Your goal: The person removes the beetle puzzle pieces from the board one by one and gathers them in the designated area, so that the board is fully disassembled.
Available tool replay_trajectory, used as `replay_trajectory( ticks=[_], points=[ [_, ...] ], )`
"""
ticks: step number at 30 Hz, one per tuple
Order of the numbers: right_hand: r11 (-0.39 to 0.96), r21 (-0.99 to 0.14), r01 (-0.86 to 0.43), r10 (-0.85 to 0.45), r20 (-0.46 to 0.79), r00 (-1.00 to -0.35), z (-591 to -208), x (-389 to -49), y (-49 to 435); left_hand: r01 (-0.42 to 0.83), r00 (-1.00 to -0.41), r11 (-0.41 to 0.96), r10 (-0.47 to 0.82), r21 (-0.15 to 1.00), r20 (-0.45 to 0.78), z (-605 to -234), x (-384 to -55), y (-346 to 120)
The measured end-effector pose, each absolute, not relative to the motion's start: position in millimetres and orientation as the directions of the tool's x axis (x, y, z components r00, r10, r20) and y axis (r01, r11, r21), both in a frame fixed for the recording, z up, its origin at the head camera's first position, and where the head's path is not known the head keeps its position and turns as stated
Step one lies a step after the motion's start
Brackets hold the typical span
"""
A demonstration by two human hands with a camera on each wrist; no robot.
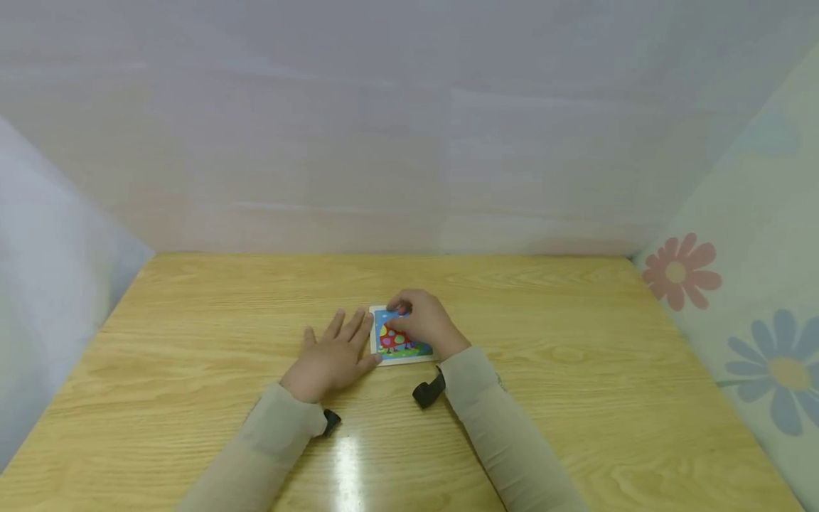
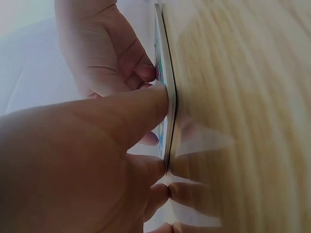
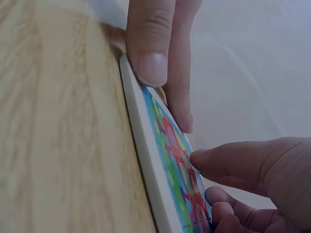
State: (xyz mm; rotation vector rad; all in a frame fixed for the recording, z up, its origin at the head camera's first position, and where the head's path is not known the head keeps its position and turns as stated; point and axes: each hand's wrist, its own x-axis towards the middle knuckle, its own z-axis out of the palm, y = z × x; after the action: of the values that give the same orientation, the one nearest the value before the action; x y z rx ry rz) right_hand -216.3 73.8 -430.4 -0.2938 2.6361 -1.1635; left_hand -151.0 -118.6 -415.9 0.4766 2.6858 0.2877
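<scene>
A small square picture puzzle [image 1: 399, 347] with a white border lies flat on the wooden table. Its picture has red with coloured spots, green below and blue around. My left hand [image 1: 329, 361] is spread palm down at its left side. The left thumb [image 3: 153, 68] rests on the near left corner and the fingers lie along the left border. My right hand [image 1: 425, 321] reaches over the puzzle from the right, fingers bent. Its thumb [image 3: 206, 159] touches the picture and its other fingertips are at the far part; I cannot tell whether a piece is pinched there.
The wooden table [image 1: 550, 341] extends around the puzzle on all sides. A pale cloth wall [image 1: 384, 156] stands behind it, with flower-printed fabric [image 1: 681, 274] at the right. Black wrist straps [image 1: 429, 391] hang at both cuffs.
</scene>
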Motion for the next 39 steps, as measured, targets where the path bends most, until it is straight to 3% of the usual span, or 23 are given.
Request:
replay_trajectory(
  ticks=[18,39],
  points=[
    [0.647,-0.75,-0.136,-0.375,-0.159,-0.913,-428.2,-219.6,77.5,0.267,-0.858,0.926,0.354,0.267,-0.373,-417.8,-152.6,-118.9],
    [0.639,-0.758,-0.133,-0.395,-0.174,-0.902,-430.4,-220.1,76.6,0.273,-0.851,0.924,0.362,0.268,-0.381,-416.8,-153.2,-119.0]
  ],
)
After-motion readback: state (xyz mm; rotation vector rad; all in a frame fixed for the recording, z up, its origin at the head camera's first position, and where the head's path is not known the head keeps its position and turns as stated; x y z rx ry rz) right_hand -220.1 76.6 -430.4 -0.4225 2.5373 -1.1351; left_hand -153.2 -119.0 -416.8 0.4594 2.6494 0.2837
